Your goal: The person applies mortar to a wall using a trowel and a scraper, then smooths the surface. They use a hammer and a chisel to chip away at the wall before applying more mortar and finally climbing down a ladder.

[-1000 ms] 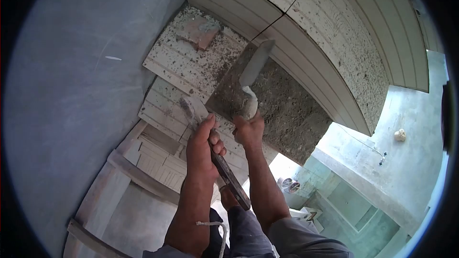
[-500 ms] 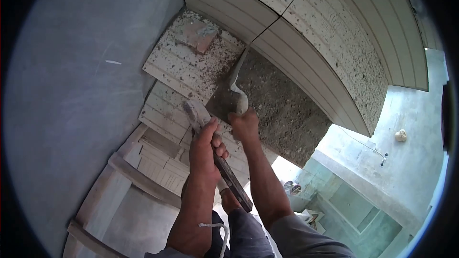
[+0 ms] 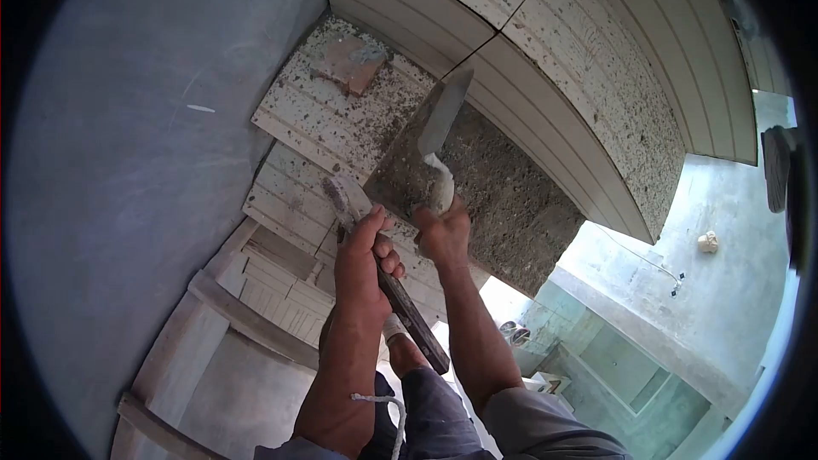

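Note:
My right hand (image 3: 445, 232) is closed around the pale handle of a trowel (image 3: 445, 115). The trowel's flat blade points up and away, over the far left part of a grey-brown mortar bed (image 3: 520, 196) on a stair step. My left hand (image 3: 365, 260) grips a dark wooden bar (image 3: 415, 324) whose upper end is whitish and crusted. That bar slants down toward my legs, apart from the mortar. Left of the mortar lies a tiled part of the step (image 3: 294, 111), spotted with mortar crumbs.
A reddish brick piece (image 3: 351, 64) rests on the tiled step near the grey wall (image 3: 153, 162). Ribbed tile risers (image 3: 528, 128) curve along the far side. Lower right, beyond the stair edge, is a floor far below with a pale lump (image 3: 709, 242) and a thin cable.
The trowel has turned from edge-on so its blade face now shows, and my right hand has shifted slightly right. My left hand and the wooden bar have barely moved.

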Demonstrator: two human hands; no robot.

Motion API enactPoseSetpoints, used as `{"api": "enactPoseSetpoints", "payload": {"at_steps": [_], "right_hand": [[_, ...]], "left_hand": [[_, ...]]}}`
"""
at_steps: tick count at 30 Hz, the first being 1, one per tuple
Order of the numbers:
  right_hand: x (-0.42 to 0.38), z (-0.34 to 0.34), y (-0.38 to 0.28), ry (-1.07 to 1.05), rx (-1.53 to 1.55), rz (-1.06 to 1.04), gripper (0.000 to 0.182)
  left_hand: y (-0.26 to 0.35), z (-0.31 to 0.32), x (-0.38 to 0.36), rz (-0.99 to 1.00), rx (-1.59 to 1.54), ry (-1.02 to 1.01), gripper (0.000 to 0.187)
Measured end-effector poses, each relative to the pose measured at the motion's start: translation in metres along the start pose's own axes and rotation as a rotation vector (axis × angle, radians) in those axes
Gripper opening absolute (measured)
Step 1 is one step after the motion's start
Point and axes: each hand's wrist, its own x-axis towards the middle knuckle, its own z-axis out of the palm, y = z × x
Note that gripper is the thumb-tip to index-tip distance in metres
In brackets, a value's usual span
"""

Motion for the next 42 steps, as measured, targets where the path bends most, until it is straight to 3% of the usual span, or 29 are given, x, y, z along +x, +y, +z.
{"api": "enactPoseSetpoints", "payload": {"at_steps": [5,11,16,18,22,24,27,30,34,36,42], "right_hand": [[-0.008,0.009,0.018,0.062,0.25,0.016,0.029],[0.015,0.009,0.027,-0.094,0.177,0.154,0.021],[0.006,0.011,0.026,-0.035,0.242,0.032,0.016],[0.013,0.013,0.02,-0.162,0.197,0.169,0.016],[0.008,0.015,0.022,-0.012,0.31,-0.006,0.014],[0.021,0.015,0.024,-0.194,0.131,0.124,0.015],[0.007,0.011,0.023,-0.072,0.262,0.022,0.017],[0.025,0.015,0.035,-0.189,0.036,0.138,0.028],[-0.006,0.007,0.04,-0.157,0.061,0.165,0.028],[0.0,0.015,0.046,-0.003,-0.175,-0.051,0.031],[0.042,-0.004,0.035,-0.024,-0.224,-0.052,0.034]], "left_hand": [[0.005,-0.001,0.0,-0.01,-0.006,-0.016,0.031],[0.005,-0.002,0.004,-0.001,-0.018,-0.022,0.03],[0.0,0.002,0.001,-0.01,0.023,-0.035,0.03],[-0.003,0.0,0.0,-0.022,0.039,-0.038,0.03],[0.0,-0.002,0.0,-0.037,0.026,-0.033,0.03],[-0.001,-0.003,0.0,-0.015,0.016,-0.021,0.029],[0.002,-0.005,0.001,0.008,0.003,-0.014,0.03],[-0.002,-0.006,-0.002,0.006,0.014,-0.031,0.031],[0.0,-0.003,-0.003,-0.012,0.023,-0.023,0.029],[0.004,0.001,0.001,0.01,0.02,-0.045,0.029],[0.0,-0.007,0.0,-0.007,0.028,-0.015,0.031]]}}
